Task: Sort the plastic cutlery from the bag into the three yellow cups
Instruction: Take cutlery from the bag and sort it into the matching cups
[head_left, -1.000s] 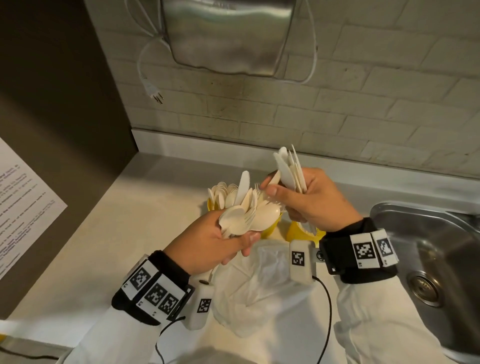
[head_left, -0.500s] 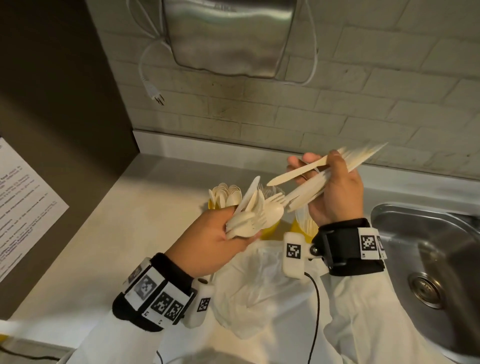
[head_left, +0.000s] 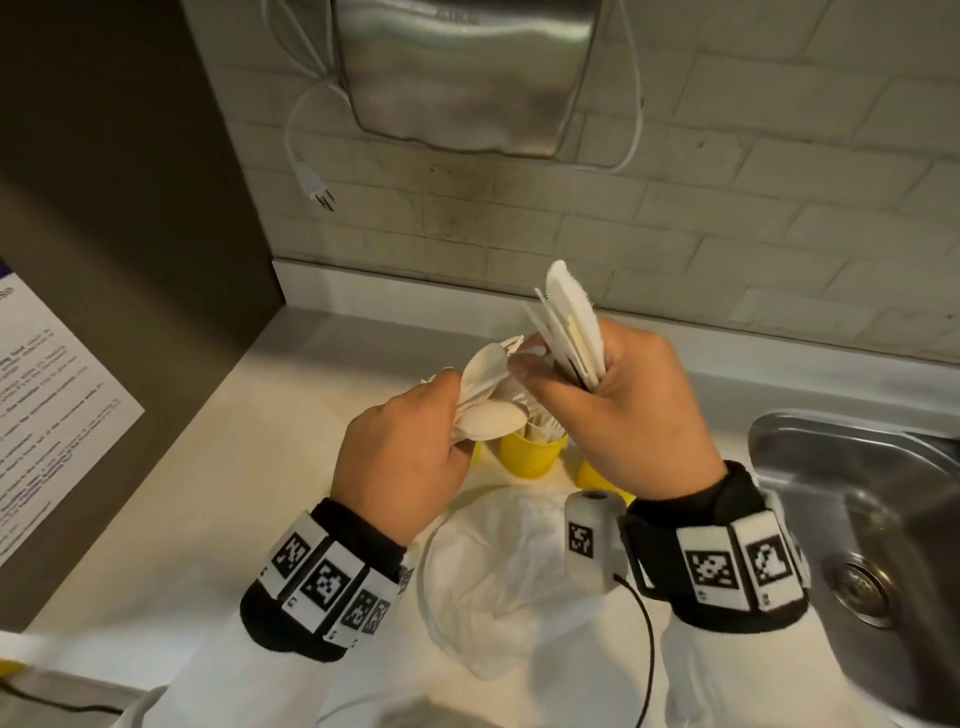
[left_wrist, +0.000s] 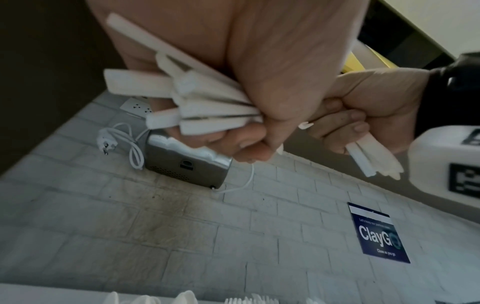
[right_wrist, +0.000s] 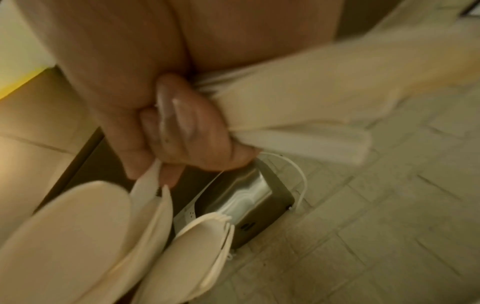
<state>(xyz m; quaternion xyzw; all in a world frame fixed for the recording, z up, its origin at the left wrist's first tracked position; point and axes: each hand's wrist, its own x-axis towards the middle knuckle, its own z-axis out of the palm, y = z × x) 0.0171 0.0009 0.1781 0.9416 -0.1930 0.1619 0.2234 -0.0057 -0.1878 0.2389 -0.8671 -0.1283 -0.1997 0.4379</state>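
Observation:
My left hand (head_left: 441, 415) grips a mixed bunch of white plastic spoons and forks (head_left: 488, 410) by the handles (left_wrist: 202, 98), above the cups. My right hand (head_left: 550, 374) holds a bundle of knives (head_left: 571, 322) upright, blades up. Its thumb and forefinger touch the top of the left bunch. The middle yellow cup (head_left: 530, 460) holds cutlery. The right yellow cup (head_left: 597, 475) and a sliver of the left one (head_left: 475, 452) show behind my hands. The crumpled clear bag (head_left: 509, 577) lies on the counter in front of the cups.
A steel sink (head_left: 857, 519) is set into the counter at the right. A metal hand dryer (head_left: 462, 67) hangs on the brick wall, with a loose plug (head_left: 317, 192) dangling beside it. A dark side panel with a paper notice (head_left: 52, 415) stands at the left.
My right hand swung the knives from pointing out to the right back upright and came back to the bunch in my left hand. The left hand kept its grip.

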